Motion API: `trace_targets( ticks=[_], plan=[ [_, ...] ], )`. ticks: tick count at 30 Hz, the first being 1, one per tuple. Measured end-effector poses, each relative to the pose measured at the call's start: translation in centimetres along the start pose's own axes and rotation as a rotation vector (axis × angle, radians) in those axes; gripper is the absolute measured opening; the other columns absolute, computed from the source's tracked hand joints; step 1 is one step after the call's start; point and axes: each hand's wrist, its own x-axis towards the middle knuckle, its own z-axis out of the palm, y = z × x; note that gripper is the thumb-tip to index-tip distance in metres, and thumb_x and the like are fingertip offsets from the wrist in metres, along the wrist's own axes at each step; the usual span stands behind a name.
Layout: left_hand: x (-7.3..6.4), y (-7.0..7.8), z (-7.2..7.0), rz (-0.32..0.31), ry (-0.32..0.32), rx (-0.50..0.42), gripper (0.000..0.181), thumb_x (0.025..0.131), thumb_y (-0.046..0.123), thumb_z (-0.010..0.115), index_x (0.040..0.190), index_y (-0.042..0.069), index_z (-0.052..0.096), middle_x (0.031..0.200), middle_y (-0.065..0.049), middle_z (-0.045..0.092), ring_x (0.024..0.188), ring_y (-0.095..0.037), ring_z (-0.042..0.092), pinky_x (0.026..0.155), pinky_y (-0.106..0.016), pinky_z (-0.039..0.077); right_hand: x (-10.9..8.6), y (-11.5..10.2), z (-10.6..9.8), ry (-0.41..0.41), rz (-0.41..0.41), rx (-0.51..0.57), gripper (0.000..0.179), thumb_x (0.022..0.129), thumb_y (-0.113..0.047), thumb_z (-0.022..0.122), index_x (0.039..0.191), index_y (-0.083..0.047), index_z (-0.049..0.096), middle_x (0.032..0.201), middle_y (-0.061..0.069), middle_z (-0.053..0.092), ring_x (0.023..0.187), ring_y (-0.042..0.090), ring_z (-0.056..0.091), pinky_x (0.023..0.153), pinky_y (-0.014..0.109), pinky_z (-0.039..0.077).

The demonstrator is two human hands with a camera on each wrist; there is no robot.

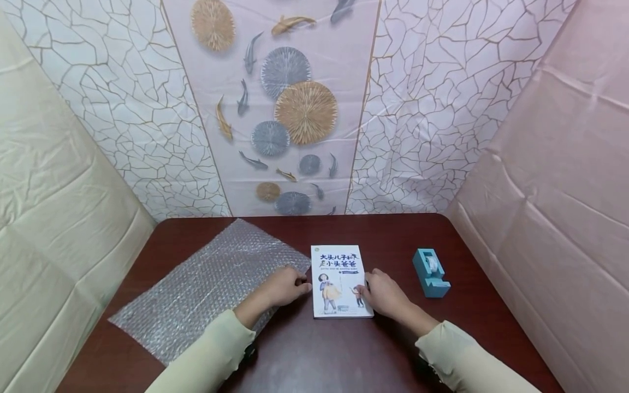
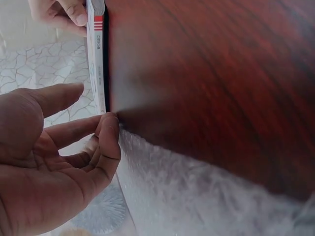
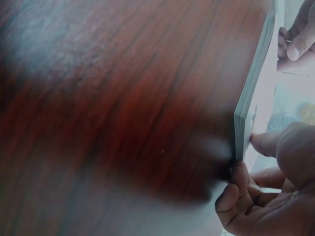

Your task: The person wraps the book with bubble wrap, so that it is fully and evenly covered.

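A white paperback book with a cartoon cover lies flat on the table, its printed spine facing the left hand. My right hand grips its right edge; in the right wrist view the thumb is on the cover and the fingers are at the page edge. Beside the spine, my left hand has a raised thumb and loosely bent fingers. Those fingertips reach the spine's far end in the left wrist view; contact is hard to tell. Under the left forearm lies a sheet of bubble wrap.
A teal tape dispenser with a roll of clear tape stands to the right of the book. The dark red wooden table has cloth hangings on its left and right and a patterned backdrop behind it.
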Motion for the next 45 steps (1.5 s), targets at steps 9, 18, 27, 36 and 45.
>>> trace_targets(
  ticks=[9, 18, 27, 36, 45],
  plan=[
    [0.3, 0.3, 0.5, 0.046, -0.037, 0.026, 0.039, 0.109, 0.022, 0.068, 0.136, -0.006, 0.075, 0.134, -0.029, 0.072, 0.126, -0.045, 0.068, 0.113, -0.061, 0.052, 0.0, 0.0, 0.1, -0.009, 0.011, 0.005, 0.041, 0.105, -0.025, 0.077, 0.129, 0.007, 0.073, 0.099, 0.013, 0.065, 0.08, 0.02, 0.057, 0.072, 0.035, 0.05],
    [0.1, 0.4, 0.7, 0.111, -0.021, 0.022, 0.032, 0.108, 0.023, 0.066, 0.121, -0.001, 0.081, 0.104, -0.014, 0.067, 0.093, -0.022, 0.06, 0.086, -0.046, 0.055, 0.0, -0.1, 0.0, -0.005, -0.013, -0.008, 0.036, 0.105, -0.023, 0.076, 0.124, 0.007, 0.074, 0.095, 0.012, 0.063, 0.077, 0.019, 0.055, 0.07, 0.034, 0.049],
    [0.3, 1.2, 1.0, 0.069, 0.006, -0.072, 0.031, 0.099, 0.02, 0.081, 0.077, 0.01, 0.06, 0.079, -0.001, 0.052, 0.081, -0.014, 0.045, 0.071, -0.03, 0.039, 0.0, -0.1, -0.1, -0.014, -0.021, -0.044, 0.033, 0.106, -0.023, 0.075, 0.12, 0.007, 0.074, 0.095, 0.011, 0.062, 0.077, 0.018, 0.054, 0.069, 0.033, 0.049],
    [0.1, 2.1, 1.4, -0.06, 0.133, -0.203, 0.029, 0.093, 0.022, 0.088, 0.106, -0.001, 0.078, 0.091, -0.005, 0.067, 0.081, -0.013, 0.059, 0.077, -0.032, 0.052, -0.1, 0.1, 0.1, -0.005, -0.039, -0.057, 0.032, 0.106, -0.022, 0.075, 0.119, 0.007, 0.074, 0.095, 0.012, 0.063, 0.077, 0.019, 0.054, 0.07, 0.034, 0.049],
    [0.0, 3.0, 1.9, -0.198, 0.141, -0.331, 0.053, 0.082, 0.013, 0.095, 0.125, -0.003, 0.068, 0.108, -0.009, 0.08, 0.096, -0.019, 0.071, 0.091, -0.037, 0.059, -0.2, 0.1, 0.1, 0.008, -0.047, -0.06, 0.033, 0.106, -0.023, 0.075, 0.121, 0.007, 0.074, 0.096, 0.012, 0.063, 0.078, 0.019, 0.055, 0.071, 0.035, 0.051]
  ],
)
